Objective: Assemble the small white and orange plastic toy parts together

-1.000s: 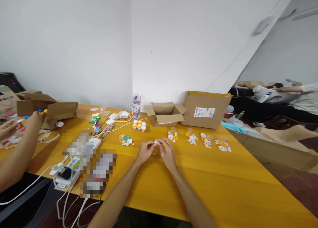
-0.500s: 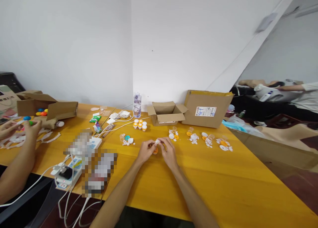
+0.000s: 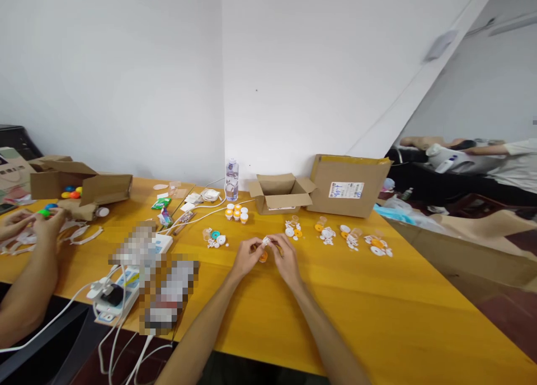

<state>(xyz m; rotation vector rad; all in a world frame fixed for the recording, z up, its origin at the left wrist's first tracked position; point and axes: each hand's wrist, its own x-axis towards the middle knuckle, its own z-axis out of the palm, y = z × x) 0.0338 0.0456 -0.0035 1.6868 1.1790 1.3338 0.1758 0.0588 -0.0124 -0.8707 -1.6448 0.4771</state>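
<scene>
My left hand (image 3: 246,257) and my right hand (image 3: 287,257) meet over the yellow table (image 3: 377,318). Together they pinch a small white plastic part (image 3: 265,241), and a small orange part (image 3: 263,256) shows between them underneath. Just beyond my hands lie little heaps of white and orange parts (image 3: 292,230), with more heaps (image 3: 350,237) to the right. A teal and white group (image 3: 215,238) lies to the left of my hands. Several small orange-and-white bottles (image 3: 236,212) stand further back.
An open small cardboard box (image 3: 280,192) and a larger box (image 3: 351,184) stand at the back wall beside a water bottle (image 3: 230,179). A power strip with cables (image 3: 113,292) sits at the left front. Another person's hands (image 3: 39,225) work at the far left by a box of coloured balls (image 3: 71,192).
My hands stay together on the small parts, barely shifting. The other person's hand at the left has come back from the box of balls toward the table edge.
</scene>
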